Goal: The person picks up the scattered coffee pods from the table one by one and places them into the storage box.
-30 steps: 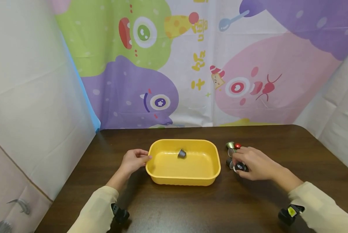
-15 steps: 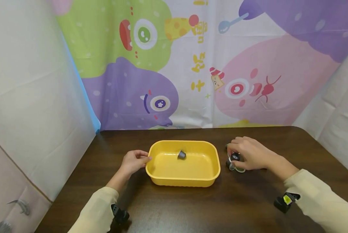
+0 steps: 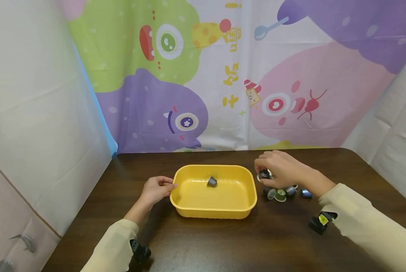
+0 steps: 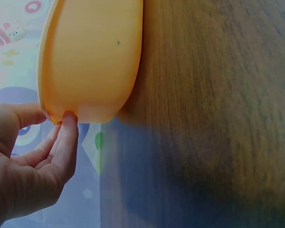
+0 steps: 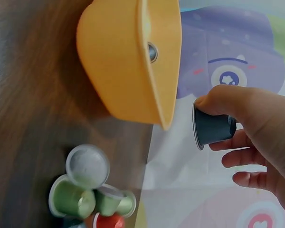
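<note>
My left hand (image 3: pixel 156 190) pinches the left rim of a yellow plastic basin (image 3: pixel 214 214), thumb inside and fingers outside, as the left wrist view also shows. One dark grey coffee capsule (image 3: pixel 212 181) lies on its side in the basin. Just past the basin's right rim, my right hand (image 3: pixel 280 169) is raised with a black coffee capsule (image 5: pixel 213 126) pinched between thumb and fingers. Below that hand, several more capsules sit in a group on the table, among them a green capsule (image 3: pixel 280 195), a blue capsule (image 3: pixel 306 193) and a red capsule (image 5: pixel 109 221).
A dark brown wooden table (image 3: pixel 196 245) carries everything. Behind it hangs a cartoon-printed curtain (image 3: pixel 223 124), with white fabric (image 3: pixel 43 113) at the left side. Each wrist wears a small black camera, such as the left one (image 3: pixel 140 251).
My right hand has lifted the black capsule out of the group and moved up and left towards the basin, uncovering more capsules. My left hand stays at the rim.
</note>
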The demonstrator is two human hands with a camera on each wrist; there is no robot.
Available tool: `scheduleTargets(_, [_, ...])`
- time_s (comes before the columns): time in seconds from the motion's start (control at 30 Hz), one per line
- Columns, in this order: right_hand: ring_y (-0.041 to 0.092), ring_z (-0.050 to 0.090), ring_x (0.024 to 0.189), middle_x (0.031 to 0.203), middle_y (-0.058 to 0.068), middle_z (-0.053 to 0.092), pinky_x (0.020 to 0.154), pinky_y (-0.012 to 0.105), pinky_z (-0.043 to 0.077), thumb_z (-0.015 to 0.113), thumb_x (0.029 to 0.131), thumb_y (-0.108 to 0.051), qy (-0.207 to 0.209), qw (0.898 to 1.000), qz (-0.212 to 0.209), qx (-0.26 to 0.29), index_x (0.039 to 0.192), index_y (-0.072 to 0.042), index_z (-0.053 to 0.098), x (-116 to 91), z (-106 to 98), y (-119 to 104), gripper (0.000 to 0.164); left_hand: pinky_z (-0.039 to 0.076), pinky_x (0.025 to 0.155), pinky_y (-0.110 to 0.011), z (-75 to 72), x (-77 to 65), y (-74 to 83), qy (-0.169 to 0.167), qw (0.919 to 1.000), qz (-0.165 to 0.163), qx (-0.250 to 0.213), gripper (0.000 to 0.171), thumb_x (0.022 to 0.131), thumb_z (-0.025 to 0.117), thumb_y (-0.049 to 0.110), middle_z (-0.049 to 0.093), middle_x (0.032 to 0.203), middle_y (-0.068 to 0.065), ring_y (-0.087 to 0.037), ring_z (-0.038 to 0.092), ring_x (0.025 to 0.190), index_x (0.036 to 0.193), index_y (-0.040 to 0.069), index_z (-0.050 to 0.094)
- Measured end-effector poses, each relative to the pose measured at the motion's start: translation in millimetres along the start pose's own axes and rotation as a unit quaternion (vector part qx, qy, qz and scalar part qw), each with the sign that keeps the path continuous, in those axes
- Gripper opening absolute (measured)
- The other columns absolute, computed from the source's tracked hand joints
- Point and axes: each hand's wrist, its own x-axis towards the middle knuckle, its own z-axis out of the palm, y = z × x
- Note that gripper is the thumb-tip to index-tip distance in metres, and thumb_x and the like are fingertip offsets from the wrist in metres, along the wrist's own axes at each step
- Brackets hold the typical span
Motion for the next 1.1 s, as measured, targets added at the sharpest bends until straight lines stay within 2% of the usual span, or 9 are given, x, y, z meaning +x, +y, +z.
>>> scheduleTargets(0.17, [0.006,0.041,0.065,0.071,-0.009,0.052,0.061,0.021,0.035,0.078,0.074,-0.027,-0.013,1.000,-0.011,0.012,0.081,-0.021,0.059,15.6,-1.9,-3.3,0.021,0.060,0.074,-0.031,0.9,-1.5,2.5,0.002,1.0000,-0.006,-0.002,0.028,0.086,0.071,0.016,0.067,0.098,-0.016,-0.013,0.065,0.074,0.105,-0.004,0.066])
scheduleTargets(0.47, [0.006,0.041,0.064,0.073,-0.009,0.052,0.059,0.020,0.036,0.077,0.076,-0.029,-0.043,0.999,-0.011,0.018,0.082,-0.020,0.058,37.9,-2.6,-9.9,0.022,0.060,0.074,-0.032,1.5,-1.5,1.6,0.003,1.0000,0.001,-0.004,0.027,0.086,0.070,0.016,0.068,0.098,-0.016,-0.016,0.068,0.076,0.104,-0.004,0.066])
scheduleTargets(0.6, [0.005,0.041,0.064,0.071,-0.009,0.052,0.059,0.020,0.036,0.078,0.075,-0.028,-0.045,0.999,-0.020,0.019,0.081,-0.019,0.058,44.2,-1.5,-9.8,0.022,0.060,0.074,-0.033,1.2,-1.8,0.9,0.003,1.0000,0.003,-0.004,0.027,0.086,0.070,0.016,0.068,0.099,-0.017,-0.017,0.068,0.077,0.104,-0.004,0.066])
scheduleTargets(0.83, [0.006,0.043,0.063,0.071,-0.008,0.053,0.058,0.021,0.037,0.077,0.074,-0.026,-0.063,0.998,-0.020,0.022,0.081,-0.018,0.059,49.9,-0.7,-10.5,0.020,0.060,0.074,-0.032,2.4,-1.8,0.8,0.004,1.0000,0.002,-0.002,0.027,0.086,0.070,0.016,0.068,0.099,-0.017,-0.011,0.065,0.071,0.103,-0.004,0.066])
scheduleTargets(1.1, [0.006,0.045,0.064,0.073,-0.008,0.056,0.059,0.022,0.040,0.075,0.076,-0.027,-0.086,0.996,-0.009,0.028,0.083,-0.018,0.061,59.7,1.5,-12.9,0.017,0.060,0.073,-0.031,1.7,-2.5,1.3,0.002,0.9999,0.004,-0.011,0.027,0.086,0.071,0.015,0.069,0.098,-0.017,-0.015,0.067,0.075,0.104,-0.005,0.066])
